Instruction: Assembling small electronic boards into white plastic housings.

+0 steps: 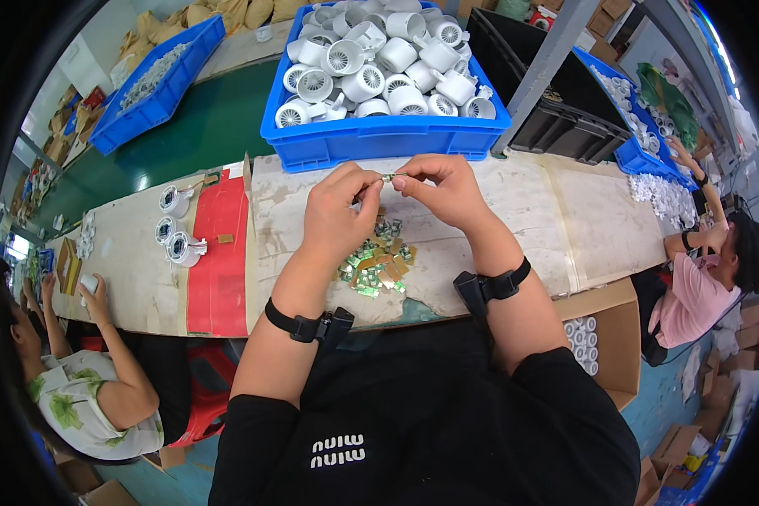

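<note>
Over the worktable, my left hand (343, 207) and my right hand (444, 192) meet in front of the big blue bin. Pinched between the fingertips of both is a small green circuit board (387, 178), mostly covered by the fingers. Below the hands lies a loose pile of small green and brown circuit boards (374, 263) on the tabletop. White cylindrical housings (346, 59) with round grilles and handles fill the blue bin (384, 139) just beyond my hands.
Several white round housings (175, 240) stand left, beside a red strip (217, 291) on the table (295, 295). A black crate (565, 126) and metal post (548, 67) are back right. An open carton (620, 337) sits below the table edge. People work at both sides.
</note>
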`<act>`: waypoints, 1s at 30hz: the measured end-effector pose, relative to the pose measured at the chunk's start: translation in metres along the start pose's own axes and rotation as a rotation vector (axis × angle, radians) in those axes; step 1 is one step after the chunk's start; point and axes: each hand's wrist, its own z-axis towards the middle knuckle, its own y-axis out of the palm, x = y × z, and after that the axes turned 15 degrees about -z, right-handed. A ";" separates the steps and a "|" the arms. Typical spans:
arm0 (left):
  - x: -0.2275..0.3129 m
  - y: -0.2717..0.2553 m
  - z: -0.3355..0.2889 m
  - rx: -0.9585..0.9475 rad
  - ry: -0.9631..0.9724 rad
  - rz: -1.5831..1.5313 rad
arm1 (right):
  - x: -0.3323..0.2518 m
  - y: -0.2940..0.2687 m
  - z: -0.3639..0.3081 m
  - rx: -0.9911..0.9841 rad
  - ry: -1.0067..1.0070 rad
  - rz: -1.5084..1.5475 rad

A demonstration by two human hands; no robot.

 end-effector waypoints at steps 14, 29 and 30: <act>-0.004 -0.001 -0.003 -0.026 -0.008 0.092 | -0.015 0.005 -0.007 0.106 -0.120 -0.179; -0.006 -0.004 -0.002 -0.111 0.054 0.118 | -0.012 0.000 -0.003 -0.026 -0.034 -0.068; -0.007 -0.004 -0.001 -0.110 0.054 0.118 | -0.011 -0.001 -0.003 -0.040 -0.016 -0.066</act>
